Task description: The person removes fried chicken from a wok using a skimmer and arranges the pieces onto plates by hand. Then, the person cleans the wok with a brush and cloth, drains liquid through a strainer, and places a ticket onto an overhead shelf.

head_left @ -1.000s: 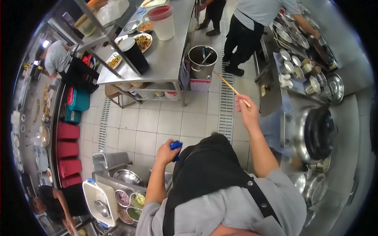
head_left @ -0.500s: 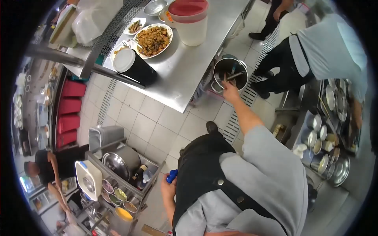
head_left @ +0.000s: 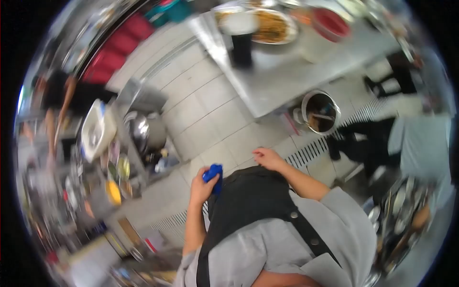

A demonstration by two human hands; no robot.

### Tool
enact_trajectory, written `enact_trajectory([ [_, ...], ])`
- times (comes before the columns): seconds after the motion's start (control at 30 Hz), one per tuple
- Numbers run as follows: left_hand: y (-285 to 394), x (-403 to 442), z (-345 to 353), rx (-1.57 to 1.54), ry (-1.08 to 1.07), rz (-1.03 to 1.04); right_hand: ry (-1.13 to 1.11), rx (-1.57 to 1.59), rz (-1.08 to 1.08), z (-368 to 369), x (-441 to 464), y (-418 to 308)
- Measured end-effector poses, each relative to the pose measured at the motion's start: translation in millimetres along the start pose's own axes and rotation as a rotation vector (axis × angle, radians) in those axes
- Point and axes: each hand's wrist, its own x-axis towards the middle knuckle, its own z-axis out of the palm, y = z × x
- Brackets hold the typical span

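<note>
A bright blue object (head_left: 213,175), which may be a cloth or a bottle top, is held in my left hand (head_left: 201,185), beside the black apron (head_left: 251,196). In front of the apron my right hand (head_left: 268,159) hovers over the tiled floor with its fingers curled loosely and nothing visible in them. Farther off to the right of that hand stands a large metal pot (head_left: 321,113) with utensils in it, beside the steel table.
The steel table (head_left: 267,91) holds a plate of food (head_left: 272,28), a black container (head_left: 241,48) and a red-lidded jug (head_left: 330,25). A co-worker (head_left: 420,148) stands at the right, another (head_left: 71,93) at the left. A steel cart (head_left: 138,167) stands left.
The view has turned. My right hand has come back from the pot toward the apron, and the wooden stick it held earlier is gone from it. My left hand still holds the blue object.
</note>
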Motion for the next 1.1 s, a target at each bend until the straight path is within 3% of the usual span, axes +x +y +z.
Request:
enact_trajectory([
  [0.1,-26.8,-24.2,-42.0,-0.178,0.148,0.072,-0.040,-0.011,0.007,33.5,12.0,-67.1],
  [0.17,-52.3,-49.2,-71.4,-0.307,0.242,0.040,-0.106,-0.233,-0.280,77.8,6.6,-144.4],
  [0.33,-145.3,-112.6,-127.2,-0.758,0.417,0.099,-0.677,-0.274,-0.480,263.7,-21.1,-289.4],
  [0.47,-228.2,-156.5,-171.9,-0.827,0.626,0.177,-0.954,-0.497,-0.513,417.5,-16.3,-315.0],
  [0.57,-288.2,-214.1,-209.4,-0.997,0.674,0.199,-1.137,-0.641,-0.462,509.2,-39.5,-334.3],
  [0.6,-305.8,-230.1,-216.5,-1.094,0.723,0.237,-1.273,-0.457,-0.355,532.1,-40.3,-333.4],
  [0.7,-357.4,-267.3,-228.6,-1.574,0.798,0.361,-1.399,-0.239,-0.126,595.3,-74.9,-381.4],
  [0.83,-426.2,-287.6,-248.4,-1.503,1.045,0.059,-1.480,-0.166,-0.049,693.6,-51.9,-396.2],
  [0.87,-439.6,-291.1,-259.3,-1.635,1.016,0.015,-1.511,-0.182,0.017,718.6,-44.2,-399.7],
  [1.0,-500.1,-287.1,-309.7,-1.391,1.195,-0.174,-1.693,-0.331,-0.017,823.3,-17.7,-402.4],
  [1.1,-539.9,-294.1,-376.1,-1.191,1.190,-0.421,-1.761,-0.408,-0.007,912.7,-11.4,-418.5],
])
